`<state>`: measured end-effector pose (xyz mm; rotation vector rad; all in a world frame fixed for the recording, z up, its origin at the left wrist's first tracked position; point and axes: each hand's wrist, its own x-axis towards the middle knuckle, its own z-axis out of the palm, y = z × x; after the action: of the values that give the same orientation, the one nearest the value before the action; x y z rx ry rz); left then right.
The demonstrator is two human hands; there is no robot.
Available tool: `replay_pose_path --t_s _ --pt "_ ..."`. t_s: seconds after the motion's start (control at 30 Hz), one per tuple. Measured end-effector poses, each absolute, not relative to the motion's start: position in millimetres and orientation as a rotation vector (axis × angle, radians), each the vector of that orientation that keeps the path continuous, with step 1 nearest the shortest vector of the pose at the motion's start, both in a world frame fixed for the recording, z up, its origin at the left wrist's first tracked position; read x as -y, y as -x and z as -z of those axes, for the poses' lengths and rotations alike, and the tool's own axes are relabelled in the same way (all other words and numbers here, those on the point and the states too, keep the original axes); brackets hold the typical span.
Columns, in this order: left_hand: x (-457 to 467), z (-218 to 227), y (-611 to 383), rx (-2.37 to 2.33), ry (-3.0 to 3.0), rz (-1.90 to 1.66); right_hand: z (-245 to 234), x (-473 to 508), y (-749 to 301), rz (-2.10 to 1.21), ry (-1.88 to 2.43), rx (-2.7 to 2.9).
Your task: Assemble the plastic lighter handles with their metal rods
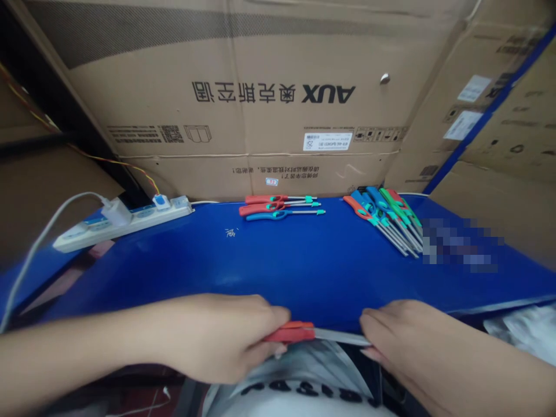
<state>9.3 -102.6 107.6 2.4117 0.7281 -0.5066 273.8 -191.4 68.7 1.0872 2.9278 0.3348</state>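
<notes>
A red long-necked lighter (299, 332) lies level between my hands, just off the near edge of the blue tabletop. My left hand (237, 333) is closed around its red handle. The fingers of my right hand (397, 330) pinch the far end of the metal neck, and they hide its tip. At the back of the table, two red lighters (262, 208) and a blue lighter (267, 215) lie side by side, their necks pointing right. Farther right is a fanned pile of several lighters (386, 211) in orange, blue, green and red.
Behind the blue table (195, 260) stands a large cardboard panel (260, 52) with upside-down print. A white power strip (143, 217) with plugs sits at the back left, its white cable (37, 249) hanging at the left. Whitish plastic (530, 327) shows at the right edge.
</notes>
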Motion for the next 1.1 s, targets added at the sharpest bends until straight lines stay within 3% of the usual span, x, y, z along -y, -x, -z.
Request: replay_pose_path --t_s 0.3,0.4,0.53,0.7,0.97,1.1 --pt "59 -90 -13 -0.731 -2.654 0.109 -67 134 -307 0.326 -1.578 -2.755" --pt "14 -71 -15 -0.790 -2.782 -0.020 -51 90 -333 0.091 -1.953 -2.637" --pt "-45 -41 -13 -0.861 -2.704 -0.117 -26 38 -377 -0.378 -2.334 -1.989" --pt "-89 -20 -14 -0.901 -2.760 -0.300 -13 9 -406 -0.280 -2.338 -1.864" --pt "-87 -19 -24 -1.024 -2.837 -0.434 -35 17 -397 -0.063 -2.666 -1.946" --pt "-49 -31 -44 -0.886 -2.917 -0.698 -47 48 -359 -0.068 -2.378 -2.358"
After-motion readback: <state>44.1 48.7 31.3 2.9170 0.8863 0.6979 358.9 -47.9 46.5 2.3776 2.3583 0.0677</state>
